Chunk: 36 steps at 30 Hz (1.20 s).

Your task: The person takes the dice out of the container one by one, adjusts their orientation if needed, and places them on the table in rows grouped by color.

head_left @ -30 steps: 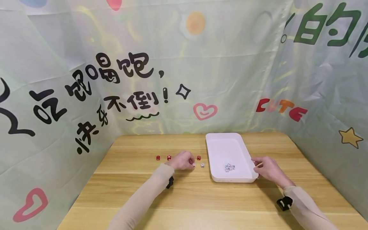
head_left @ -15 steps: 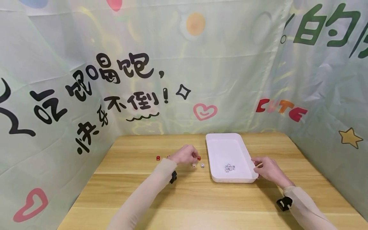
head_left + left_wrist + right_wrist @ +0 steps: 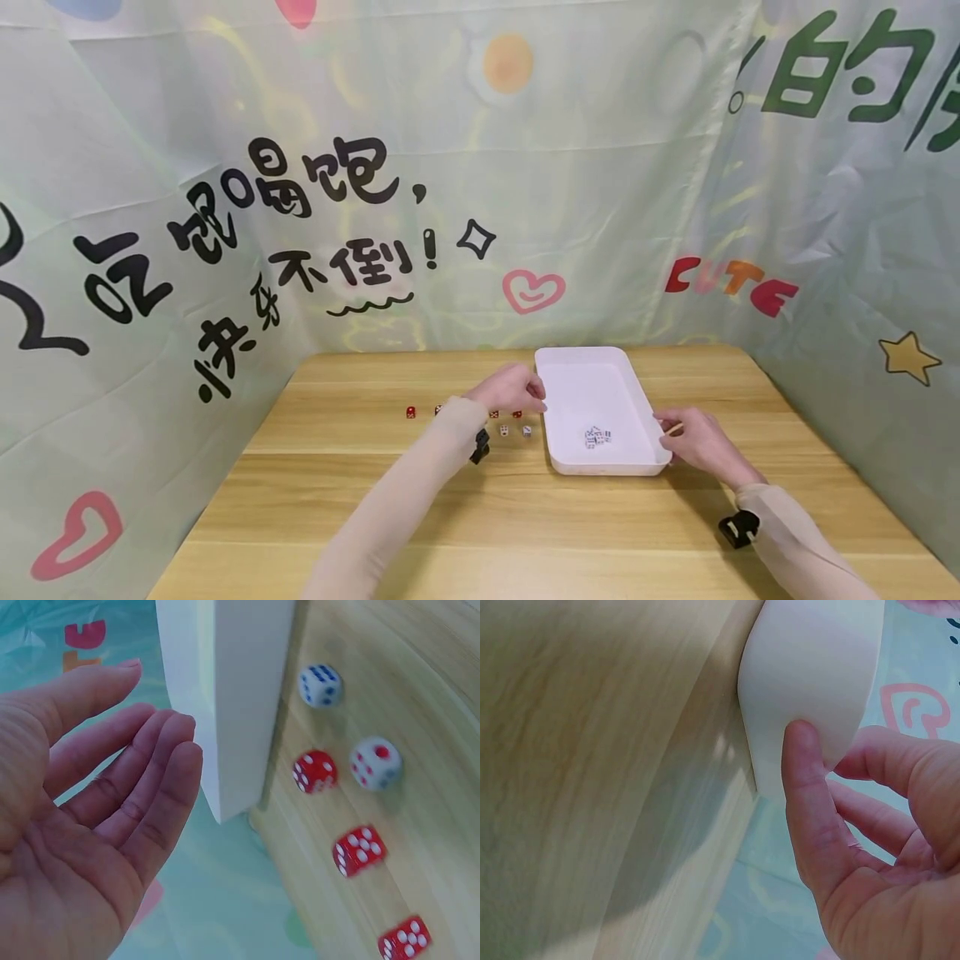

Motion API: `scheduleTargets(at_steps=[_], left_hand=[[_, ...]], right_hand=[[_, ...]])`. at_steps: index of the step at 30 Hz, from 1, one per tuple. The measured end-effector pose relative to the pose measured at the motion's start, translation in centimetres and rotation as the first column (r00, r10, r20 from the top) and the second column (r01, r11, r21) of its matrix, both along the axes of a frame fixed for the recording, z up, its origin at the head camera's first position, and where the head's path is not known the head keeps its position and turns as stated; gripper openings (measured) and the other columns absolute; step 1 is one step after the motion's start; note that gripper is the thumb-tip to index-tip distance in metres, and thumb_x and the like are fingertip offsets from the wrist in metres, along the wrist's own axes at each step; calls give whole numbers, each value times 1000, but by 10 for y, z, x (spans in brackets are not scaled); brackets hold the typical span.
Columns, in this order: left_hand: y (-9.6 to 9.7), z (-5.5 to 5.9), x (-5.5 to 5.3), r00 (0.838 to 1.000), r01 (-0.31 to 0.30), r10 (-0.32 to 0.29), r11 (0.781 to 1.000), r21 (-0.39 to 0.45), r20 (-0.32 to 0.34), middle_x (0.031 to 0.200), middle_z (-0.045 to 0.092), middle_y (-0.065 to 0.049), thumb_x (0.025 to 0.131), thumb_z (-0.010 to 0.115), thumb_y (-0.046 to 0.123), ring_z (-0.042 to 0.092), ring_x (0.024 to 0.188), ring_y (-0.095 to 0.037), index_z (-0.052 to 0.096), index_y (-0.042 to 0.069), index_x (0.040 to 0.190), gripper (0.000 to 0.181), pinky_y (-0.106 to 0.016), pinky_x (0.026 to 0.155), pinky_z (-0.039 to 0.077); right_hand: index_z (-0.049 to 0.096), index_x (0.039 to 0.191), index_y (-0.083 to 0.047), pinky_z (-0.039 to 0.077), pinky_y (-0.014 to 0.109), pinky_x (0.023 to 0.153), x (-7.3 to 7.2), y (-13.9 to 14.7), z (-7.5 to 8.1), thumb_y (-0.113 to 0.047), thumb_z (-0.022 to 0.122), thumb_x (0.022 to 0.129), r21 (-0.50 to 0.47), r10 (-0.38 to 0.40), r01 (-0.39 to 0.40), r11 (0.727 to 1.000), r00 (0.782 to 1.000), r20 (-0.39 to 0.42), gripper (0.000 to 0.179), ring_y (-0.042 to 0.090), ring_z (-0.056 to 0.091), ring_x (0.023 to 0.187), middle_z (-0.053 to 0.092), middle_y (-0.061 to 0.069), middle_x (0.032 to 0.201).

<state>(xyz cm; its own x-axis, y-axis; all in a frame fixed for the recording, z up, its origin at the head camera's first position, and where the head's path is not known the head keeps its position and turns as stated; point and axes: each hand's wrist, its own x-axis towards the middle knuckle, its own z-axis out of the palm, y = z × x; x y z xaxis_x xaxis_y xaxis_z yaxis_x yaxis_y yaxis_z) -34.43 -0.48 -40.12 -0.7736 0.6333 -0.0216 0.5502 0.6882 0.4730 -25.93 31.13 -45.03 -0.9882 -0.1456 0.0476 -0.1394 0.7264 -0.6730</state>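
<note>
Someone's right hand (image 3: 697, 437) and left hand (image 3: 508, 390) are hanging over a worktop (image 3: 525, 525) at either side of a white tray (image 3: 592, 387), the right pinching it, the left hovering close by, fingers loosely bent, holding nothing. White dice (image 3: 597, 437) are clustering inside; red dice (image 3: 360, 850) and two more white dice (image 3: 376, 763) are lying to its left.

The left hand (image 3: 90, 847) has loose fingers (image 3: 180, 772), a tray (image 3: 229, 697) near their tips, and three red dice (image 3: 360, 850) and two white dice (image 3: 376, 763) farther off.

fabric backdrop (image 3: 615, 208) | black "吃饱喝饱" (image 3: 279, 179), "不倒!" (image 3: 371, 262) | multicoloured "CUTE" (image 3: 741, 277) | green "的" (image 3: 829, 79)
</note>
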Motion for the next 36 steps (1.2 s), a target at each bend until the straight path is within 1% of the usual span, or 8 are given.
scheduleTargets(at_steps=[5,9,13,17,19,22,30,36], left_hand=[[17,3,0,1000,-3,3,999,-32,-23,86,70,5,86,76,20,58,73,-6,76,12,89,9,-18,70,48],[32,2,2,1000,-25,24,999,-42,-12,82,69,5,85,77,20,58,71,-7,76,11,86,9,-18,68,48],[46,-2,5,998,-62,62,997,-53,-1,75,68,5,85,77,21,58,65,-6,74,13,80,10,-17,61,47],[57,-9,9,994,-96,98,995,-32,46,75,71,-1,85,77,19,61,59,-9,71,13,75,13,-18,54,49],[61,-12,11,992,-104,105,994,-22,70,77,72,-3,85,76,18,63,60,-10,71,13,74,13,-19,53,49],[67,-16,13,993,-91,92,996,-24,77,77,72,-2,86,76,18,63,61,-10,71,13,75,13,-19,53,50],[79,-26,19,999,-50,52,988,-144,6,68,67,7,86,76,26,57,59,-4,72,17,70,18,-16,55,45],[88,-35,23,997,-71,66,975,-212,-34,65,62,11,83,78,37,53,63,-6,68,19,64,28,-18,56,43]], right_hand=[[54,126,16,56,31,57,0,0,0,6,60,81,-1,-2,2,1000,1000,0,47,26,63,84,64,26,101],[54,126,16,56,31,57,0,0,0,6,60,81,-3,0,0,1000,1000,0,47,27,63,85,64,26,102],[54,126,16,56,31,57,0,0,0,6,60,81,-9,0,0,1000,1000,-1,47,26,63,85,64,26,102],[55,126,16,56,32,57,0,0,0,6,60,81,-13,2,-2,1000,1000,-1,47,26,63,84,64,26,101],[54,126,17,56,32,57,0,0,0,6,60,81,-15,4,-4,1000,1000,1,47,26,63,84,65,26,101],[54,126,17,56,32,57,0,0,-1,6,60,81,-16,0,0,1000,1000,2,47,26,63,85,65,26,101],[55,126,17,56,32,57,-1,1,0,6,60,82,-14,3,-3,1000,1000,-5,45,26,64,84,65,27,102],[55,125,18,57,32,57,1,0,0,6,59,81,-20,8,-8,1000,1000,-9,46,27,64,84,65,27,101]])
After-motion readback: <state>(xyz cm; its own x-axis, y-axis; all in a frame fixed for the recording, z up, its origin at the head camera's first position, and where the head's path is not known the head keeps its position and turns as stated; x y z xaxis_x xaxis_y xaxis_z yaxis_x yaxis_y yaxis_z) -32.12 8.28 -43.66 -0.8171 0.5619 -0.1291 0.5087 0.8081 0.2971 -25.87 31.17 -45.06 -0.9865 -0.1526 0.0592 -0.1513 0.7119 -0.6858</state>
